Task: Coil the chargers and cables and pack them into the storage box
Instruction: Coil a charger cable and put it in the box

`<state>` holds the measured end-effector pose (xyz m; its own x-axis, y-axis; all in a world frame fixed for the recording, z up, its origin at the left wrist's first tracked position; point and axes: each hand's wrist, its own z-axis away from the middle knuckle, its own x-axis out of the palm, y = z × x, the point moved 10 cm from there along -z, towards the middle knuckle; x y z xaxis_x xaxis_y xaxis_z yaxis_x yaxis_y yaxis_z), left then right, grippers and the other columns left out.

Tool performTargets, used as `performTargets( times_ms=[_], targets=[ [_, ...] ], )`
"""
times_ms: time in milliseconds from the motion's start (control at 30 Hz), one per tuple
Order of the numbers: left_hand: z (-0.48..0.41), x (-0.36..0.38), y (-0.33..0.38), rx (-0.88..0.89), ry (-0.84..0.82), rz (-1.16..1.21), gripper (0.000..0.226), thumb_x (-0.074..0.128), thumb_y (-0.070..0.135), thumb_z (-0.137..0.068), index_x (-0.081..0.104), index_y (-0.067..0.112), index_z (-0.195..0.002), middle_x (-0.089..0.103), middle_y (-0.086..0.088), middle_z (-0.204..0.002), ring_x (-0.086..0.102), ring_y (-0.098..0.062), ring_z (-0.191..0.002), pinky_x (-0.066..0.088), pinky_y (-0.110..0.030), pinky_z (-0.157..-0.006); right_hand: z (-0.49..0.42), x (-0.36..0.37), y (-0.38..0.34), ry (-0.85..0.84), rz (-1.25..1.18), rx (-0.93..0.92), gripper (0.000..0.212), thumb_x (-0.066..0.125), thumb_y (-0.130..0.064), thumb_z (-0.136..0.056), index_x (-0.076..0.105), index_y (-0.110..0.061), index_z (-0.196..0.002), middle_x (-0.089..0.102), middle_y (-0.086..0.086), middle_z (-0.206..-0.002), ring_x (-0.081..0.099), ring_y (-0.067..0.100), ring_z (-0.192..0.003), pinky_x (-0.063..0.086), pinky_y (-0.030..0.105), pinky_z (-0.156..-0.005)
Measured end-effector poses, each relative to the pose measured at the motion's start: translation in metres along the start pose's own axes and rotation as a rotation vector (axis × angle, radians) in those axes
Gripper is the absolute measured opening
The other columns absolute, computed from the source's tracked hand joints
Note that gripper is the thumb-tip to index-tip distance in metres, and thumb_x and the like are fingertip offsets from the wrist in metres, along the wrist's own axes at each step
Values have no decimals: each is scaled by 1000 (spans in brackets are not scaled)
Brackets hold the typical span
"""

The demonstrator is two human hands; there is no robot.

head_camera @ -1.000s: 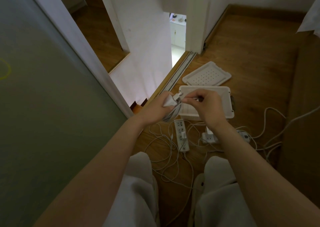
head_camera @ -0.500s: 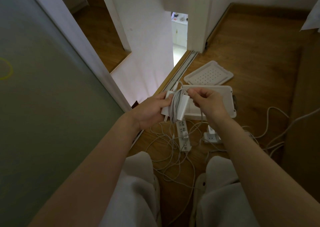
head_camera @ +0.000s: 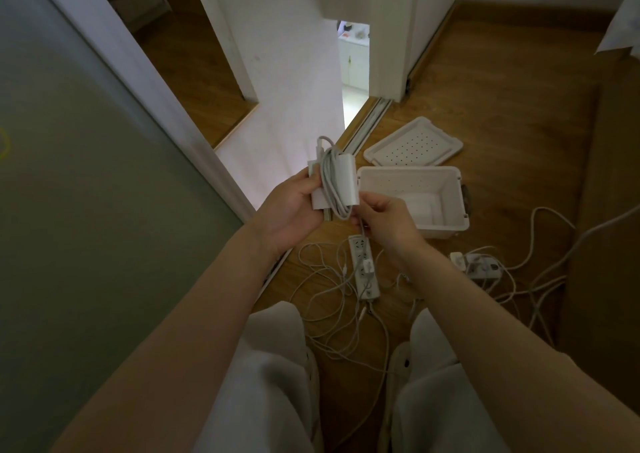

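The person's left grip (head_camera: 287, 210) was curled round a white charger brick (head_camera: 346, 182), held above the floor (head_camera: 502, 123) just left of the open storage box (head_camera: 446, 196). Its cable (head_camera: 329, 179) lay wound in loops about the brick. The right grip (head_camera: 388, 220) pinched the cable's loose tail below it. The step looked like finishing the wrap. Next, the tail would need tucking so the loops hold, then the bundle lowering into the box. A power strip (head_camera: 363, 269) and loose cables (head_camera: 325, 300) lay unpacked.
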<state>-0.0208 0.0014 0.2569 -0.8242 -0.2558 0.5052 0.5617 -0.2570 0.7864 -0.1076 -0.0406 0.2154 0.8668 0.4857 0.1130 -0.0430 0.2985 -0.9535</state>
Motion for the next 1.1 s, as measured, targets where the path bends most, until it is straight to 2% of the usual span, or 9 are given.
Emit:
performTargets(
  times_ms=[100, 200, 400, 567, 667, 767, 867, 1033, 1100],
  targets=[
    [-5, -13, 5, 63, 92, 52, 40, 36, 17, -101, 40, 1, -137, 52, -15, -113, 53, -23, -100, 46, -35, -91, 4, 11, -3, -30, 217, -102, 25, 47, -9, -96, 63, -3, -114, 56, -2, -65, 48, 2, -53, 43, 14, -53],
    [-7, -20, 8, 125, 191, -52, 37, 39, 14, -100, 40, 3, -135, 55, -12, -107, 55, -21, -94, 50, -33, -80, 7, 20, -4, -14, 618, -247, 29, 41, -13, -99, 61, -8, -119, 56, -4, -70, 47, 4, -58, 40, 20, -58],
    [-5, -29, 21, 259, 346, -336, 29, 45, 15, -98, 41, 15, -126, 56, -6, -113, 59, -19, -100, 55, -37, -81, 13, 40, 5, -140, 824, -238, 36, 37, -11, -100, 47, -12, -135, 62, 2, -87, 52, 3, -64, 38, 6, -55],
    [0, -32, 45, 434, 452, -773, 33, 50, 15, -95, 39, 15, -126, 47, 1, -116, 55, -7, -94, 53, -12, -67, 26, 49, 1, -175, 1031, -283, 34, 42, -8, -97, 51, -15, -129, 64, 7, -105, 61, 21, -94, 50, 32, -78],
    [-6, -30, 46, 474, 425, -1041, 32, 52, 15, -93, 41, 13, -123, 47, -4, -116, 53, -11, -96, 51, -14, -69, 28, 43, -14, -100, 1060, -361, 30, 47, -7, -95, 57, -15, -123, 60, 4, -103, 58, 19, -90, 48, 31, -75],
    [-14, -23, 35, 448, 323, -1317, 33, 56, 15, -89, 44, 14, -120, 47, -6, -115, 49, -22, -103, 51, -38, -83, 27, 33, -26, -30, 1034, -390, 24, 46, -14, -97, 62, -15, -115, 57, 5, -99, 55, 18, -85, 43, 29, -70],
    [-19, -21, 18, 348, 211, -1460, 34, 56, 15, -89, 45, 18, -121, 46, -3, -114, 46, -24, -106, 47, -46, -87, 27, 21, -38, 13, 1004, -399, 23, 47, -23, -97, 65, -14, -108, 58, 4, -97, 48, 13, -81, 36, 24, -70],
    [-17, -17, -1, 193, 30, -1476, 24, 55, 17, -92, 38, 29, -105, 48, -2, -107, 49, -20, -97, 45, -26, -71, 26, -2, -52, 100, 993, -390, 14, 59, -32, -87, 68, -22, -92, 68, -5, -90, 60, 12, -81, 46, 27, -70],
    [-12, -12, -4, 138, -30, -1412, 23, 53, 16, -94, 38, 28, -106, 49, -2, -107, 50, -21, -96, 46, -27, -71, 26, -10, -60, 166, 1049, -434, 16, 63, -40, -82, 69, -26, -88, 68, -8, -85, 60, 11, -82, 44, 28, -68]
  ],
)
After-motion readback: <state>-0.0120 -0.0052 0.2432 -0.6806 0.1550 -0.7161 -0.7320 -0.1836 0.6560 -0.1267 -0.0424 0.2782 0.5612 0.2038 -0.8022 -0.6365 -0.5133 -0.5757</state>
